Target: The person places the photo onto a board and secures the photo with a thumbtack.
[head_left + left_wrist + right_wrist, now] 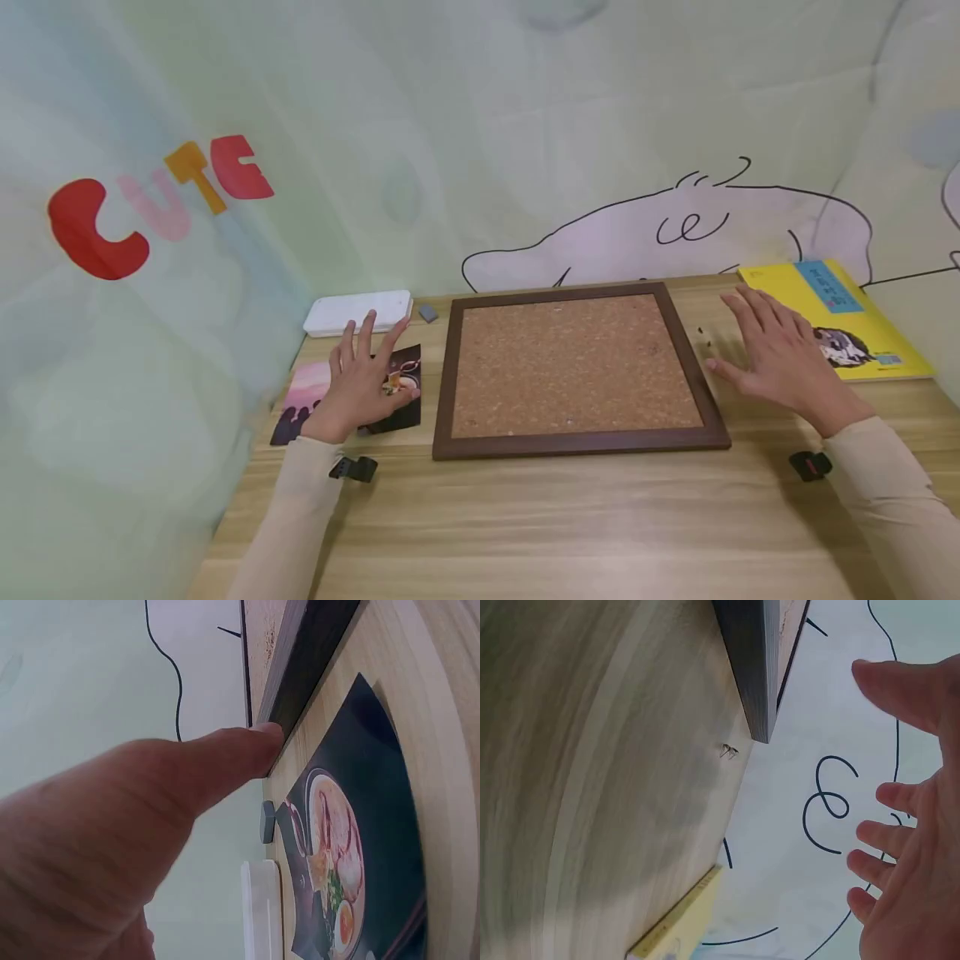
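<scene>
A cork board in a dark brown frame lies on the wooden table between the two hands. My left hand, fingers spread, hovers over two photo prints left of the board. One is a dark print of a bowl of food; the other is a pinkish print with dark silhouettes, partly hidden by the hand. On the other side my right hand is held above the table with fingers apart and nothing in them. Close to its thumb lie a couple of tiny dark tacks, beside the board's right edge.
A white flat case stands at the back left, with a small grey block beside it. A yellow book lies at the far right, partly behind the right hand. A printed cloth backdrop rises behind the table and along its left side.
</scene>
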Demonstrator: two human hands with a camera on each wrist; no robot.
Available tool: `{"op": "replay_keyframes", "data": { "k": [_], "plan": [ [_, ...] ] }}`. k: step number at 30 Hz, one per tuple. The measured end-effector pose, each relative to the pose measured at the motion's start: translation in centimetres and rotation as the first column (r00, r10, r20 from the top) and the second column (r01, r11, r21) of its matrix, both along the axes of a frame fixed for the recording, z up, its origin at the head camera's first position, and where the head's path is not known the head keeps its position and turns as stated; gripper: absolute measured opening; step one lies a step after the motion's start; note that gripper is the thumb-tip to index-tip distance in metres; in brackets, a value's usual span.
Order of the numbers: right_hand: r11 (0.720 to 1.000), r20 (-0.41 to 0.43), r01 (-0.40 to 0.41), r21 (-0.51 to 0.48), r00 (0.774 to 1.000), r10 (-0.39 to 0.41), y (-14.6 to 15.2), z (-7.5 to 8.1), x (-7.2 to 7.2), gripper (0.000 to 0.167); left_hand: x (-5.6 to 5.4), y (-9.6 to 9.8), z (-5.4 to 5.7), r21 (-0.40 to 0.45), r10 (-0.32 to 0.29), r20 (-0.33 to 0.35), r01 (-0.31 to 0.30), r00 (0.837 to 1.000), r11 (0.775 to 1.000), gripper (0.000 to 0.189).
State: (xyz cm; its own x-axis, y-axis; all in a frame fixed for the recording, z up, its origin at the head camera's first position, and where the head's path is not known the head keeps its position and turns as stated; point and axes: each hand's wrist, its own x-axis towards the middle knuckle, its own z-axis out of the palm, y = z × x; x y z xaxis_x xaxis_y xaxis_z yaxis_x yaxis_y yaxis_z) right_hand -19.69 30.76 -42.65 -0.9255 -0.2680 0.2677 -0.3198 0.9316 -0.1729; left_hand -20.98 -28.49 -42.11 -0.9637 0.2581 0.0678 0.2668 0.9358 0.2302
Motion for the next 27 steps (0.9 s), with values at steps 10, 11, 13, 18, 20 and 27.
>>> {"op": "replay_keyframes", "data": {
  "k": [10,11,13,18,20,27],
  "plan": [
    [0.992,0.056,-0.051,-0.117,0.997,0.058,0.0,-1.0,-1.6,0.071,0.4,0.2,-0.1,0.021,0.04,0.018,-0.041,0.999,0.999,0.116],
    [0.99,0.062,-0.056,-0.13,0.996,0.064,0.1,-1.1,-2.0,0.067,0.4,0.2,-0.1,0.019,0.052,0.015,-0.052,0.999,0.998,0.116],
    [0.987,0.094,-0.056,-0.154,0.993,0.071,0.1,-1.1,-2.7,0.06,0.5,0.2,-0.2,0.015,0.077,0.013,-0.077,0.997,0.997,0.116],
    [0.981,0.252,-0.003,-0.195,0.966,0.053,0.1,-0.7,-4.5,0.053,0.4,0.3,-0.4,0.012,0.126,0.021,-0.127,0.992,0.992,0.114],
    [0.979,0.306,0.019,-0.204,0.951,0.046,0.0,-0.6,-5.0,0.051,0.4,0.3,-0.5,0.007,0.151,0.035,-0.151,0.988,0.988,0.113],
    [0.972,0.344,0.063,-0.226,0.939,0.019,-0.1,-1.2,-6.0,0.04,0.6,0.6,-0.7,0.029,0.227,0.084,-0.23,0.97,0.973,0.113]
  ]
}}
